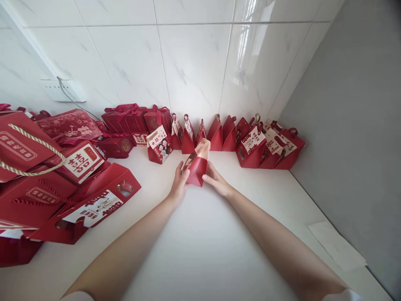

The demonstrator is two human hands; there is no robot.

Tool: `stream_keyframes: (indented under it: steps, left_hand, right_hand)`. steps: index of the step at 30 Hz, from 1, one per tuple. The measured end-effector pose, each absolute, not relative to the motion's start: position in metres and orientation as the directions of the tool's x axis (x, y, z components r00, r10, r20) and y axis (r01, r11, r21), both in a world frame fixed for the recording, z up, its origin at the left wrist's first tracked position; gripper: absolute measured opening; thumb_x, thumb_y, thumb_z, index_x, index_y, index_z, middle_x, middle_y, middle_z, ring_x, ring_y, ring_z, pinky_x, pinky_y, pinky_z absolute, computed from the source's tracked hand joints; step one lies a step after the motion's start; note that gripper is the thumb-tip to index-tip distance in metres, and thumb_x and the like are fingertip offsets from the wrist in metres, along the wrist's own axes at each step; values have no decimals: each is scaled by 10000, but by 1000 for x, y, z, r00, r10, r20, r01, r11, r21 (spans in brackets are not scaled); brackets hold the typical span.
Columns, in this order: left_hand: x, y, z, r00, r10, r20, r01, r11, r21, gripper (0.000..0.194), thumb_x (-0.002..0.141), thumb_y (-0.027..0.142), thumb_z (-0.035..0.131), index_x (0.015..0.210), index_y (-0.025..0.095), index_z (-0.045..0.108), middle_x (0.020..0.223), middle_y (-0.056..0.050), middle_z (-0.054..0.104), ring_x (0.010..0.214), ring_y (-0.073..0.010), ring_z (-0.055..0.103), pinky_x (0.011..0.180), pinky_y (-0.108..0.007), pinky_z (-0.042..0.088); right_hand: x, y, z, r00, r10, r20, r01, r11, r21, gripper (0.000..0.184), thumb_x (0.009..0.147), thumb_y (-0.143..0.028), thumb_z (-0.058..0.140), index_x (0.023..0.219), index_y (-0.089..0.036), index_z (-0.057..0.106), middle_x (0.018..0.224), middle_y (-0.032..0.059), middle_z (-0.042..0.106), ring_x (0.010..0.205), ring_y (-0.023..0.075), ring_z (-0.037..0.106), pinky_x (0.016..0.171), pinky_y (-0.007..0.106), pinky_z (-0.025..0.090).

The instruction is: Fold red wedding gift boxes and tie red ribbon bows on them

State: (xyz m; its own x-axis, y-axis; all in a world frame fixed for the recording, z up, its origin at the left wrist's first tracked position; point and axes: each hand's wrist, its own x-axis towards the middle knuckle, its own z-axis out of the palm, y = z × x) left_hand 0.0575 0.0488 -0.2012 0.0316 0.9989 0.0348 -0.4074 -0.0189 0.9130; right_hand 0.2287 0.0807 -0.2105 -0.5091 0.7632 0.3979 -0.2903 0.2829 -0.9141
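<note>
From where I'm standing, it's red nearly everywhere. The held box (pixel 198 173) is red below, with a pale peach flap (pixel 203 147) and a dark printed picture on one side. Behind it, the small box with cartoon figures (pixel 160 144) has a cream top lettered in red. The flat box (pixel 73 125) carries a paler pinkish pattern over its red, and the ribbons (pixel 127 109) are crimson. On the left, the red bag (pixel 21 142) wears a twisted cream-and-gold cord (pixel 37 172). The square label (pixel 83 162) shows red characters on white. The worktop (pixel 194 238) is plain white, the wall tiles (pixel 122 62) white with faint grey veining, the side panel (pixel 354 133) flat grey.
</note>
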Motion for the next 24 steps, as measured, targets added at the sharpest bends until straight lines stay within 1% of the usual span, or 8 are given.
stream_keyframes:
  steps: [2,3,7,9,14,17,20,24]
  left_hand:
    - [59,50,-206,9,1000,26,-346,-21,938,855,805,507,707,1504,317,253,1574,-76,326,1405,-307,381,1066,-457,432]
    - [59,51,-209,8,999,34,-323,-29,946,883,793,484,728,1509,301,245,1573,-82,326,1409,-305,376,1083,-456,420]
    - [61,52,-216,-14,994,105,-253,-105,962,848,788,383,752,1498,286,298,1572,-58,332,1426,-271,358,1168,-413,335]
    - [61,53,-219,-33,993,111,-250,-116,961,809,786,353,750,1481,296,341,1567,-46,343,1425,-277,362,1170,-408,335]
    - [60,55,-221,-53,996,75,-289,-87,954,753,794,345,711,1465,279,376,1542,-61,382,1403,-297,395,1142,-425,373]
    - [60,56,-219,-52,998,46,-286,-58,957,767,815,365,671,1491,265,325,1569,-64,332,1421,-291,366,1153,-437,356]
    - [61,56,-219,-9,1000,24,-302,-26,953,773,847,388,619,1519,286,252,1600,-41,266,1443,-275,327,1159,-449,345]
    - [60,56,-222,27,1000,10,-316,-1,949,721,877,431,573,1514,330,251,1599,-22,273,1437,-273,339,1149,-462,353]
  right_hand:
    - [232,83,-210,-477,764,435,-321,309,-895,734,899,-513,681,1486,-248,328,1505,85,360,1398,269,329,1171,434,305]
    - [233,84,-209,-468,766,441,-330,312,-891,709,897,-500,688,1467,-246,352,1486,83,387,1386,267,349,1170,430,309]
    - [233,85,-209,-450,786,423,-330,294,-897,743,862,-513,725,1450,-240,361,1443,94,432,1337,282,406,1139,436,357]
    - [232,85,-211,-453,786,420,-324,293,-899,763,852,-515,736,1451,-238,353,1426,102,440,1307,288,435,1125,440,372]
    - [230,86,-215,-467,794,389,-302,270,-914,847,850,-510,740,1500,-240,269,1397,121,446,1250,288,484,1105,465,390]
    - [230,86,-217,-459,812,360,-284,249,-926,903,844,-523,740,1525,-240,219,1392,131,445,1268,300,469,1094,484,399]
    - [230,86,-218,-439,826,353,-276,250,-928,899,853,-548,719,1532,-250,213,1404,131,435,1281,306,458,1092,493,399]
    - [230,87,-220,-426,831,357,-276,257,-926,891,863,-554,702,1541,-260,205,1437,131,395,1272,299,465,1086,489,410]
